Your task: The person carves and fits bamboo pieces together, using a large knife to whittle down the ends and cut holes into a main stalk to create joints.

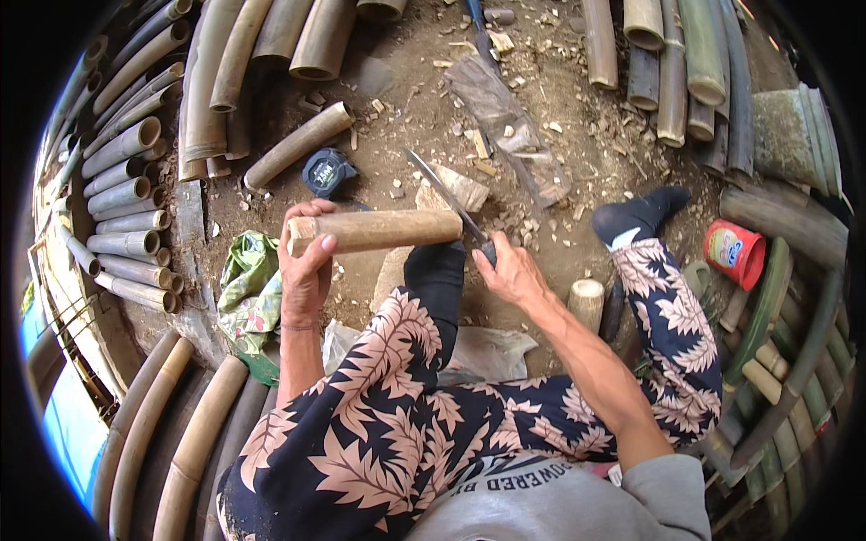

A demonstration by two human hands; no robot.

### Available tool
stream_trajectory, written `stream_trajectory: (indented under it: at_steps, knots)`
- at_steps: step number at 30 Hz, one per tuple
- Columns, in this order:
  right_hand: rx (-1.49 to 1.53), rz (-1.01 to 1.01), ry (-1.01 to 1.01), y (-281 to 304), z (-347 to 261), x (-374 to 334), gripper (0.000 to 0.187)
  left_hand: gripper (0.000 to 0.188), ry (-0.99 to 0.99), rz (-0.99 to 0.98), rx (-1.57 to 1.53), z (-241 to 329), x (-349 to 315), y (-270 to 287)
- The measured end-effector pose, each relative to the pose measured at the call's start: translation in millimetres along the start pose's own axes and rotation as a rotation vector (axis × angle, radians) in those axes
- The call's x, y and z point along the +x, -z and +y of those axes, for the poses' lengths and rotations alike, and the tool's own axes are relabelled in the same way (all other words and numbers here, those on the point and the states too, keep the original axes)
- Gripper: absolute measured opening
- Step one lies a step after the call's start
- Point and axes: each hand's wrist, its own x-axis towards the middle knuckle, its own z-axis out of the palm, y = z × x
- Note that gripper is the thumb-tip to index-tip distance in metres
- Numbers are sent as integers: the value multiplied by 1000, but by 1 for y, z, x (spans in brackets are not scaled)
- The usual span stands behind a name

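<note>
Left hand (305,261) grips bamboo piece (374,230); right hand (511,270) closed on knife (446,200).
Risk: blade at the far end may slip toward the gripping fingers.

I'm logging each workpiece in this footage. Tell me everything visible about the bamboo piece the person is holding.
The bamboo piece is a short, tan, dry-looking round section, lying roughly level across the person's knee. The left hand wraps its left end, thumb over the cut face. The right hand holds a long knife whose blade meets the piece's right end. Its surface looks smooth and pale brown, without green skin. Whether it is hollow cannot be told.
</note>
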Motion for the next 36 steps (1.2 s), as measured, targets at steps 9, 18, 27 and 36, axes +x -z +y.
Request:
stream_trajectory:
  at_steps: [9, 18, 27, 36]
  knots:
    - [297, 415, 422, 28, -78, -25, 37, 40, -32, 369, -183, -23, 8, -4]
    - [136, 203, 154, 5, -22, -13, 37, 31, -112, 383, 2, -19, 3, -15]
    - [-29, 12, -17, 2, -5, -3, 35, 40, -60, 114, -149, -13, 3, -6]
    - [158, 475, 484, 3, -27, -6, 32, 40, 19, -124, -88, 3, 8, 3]
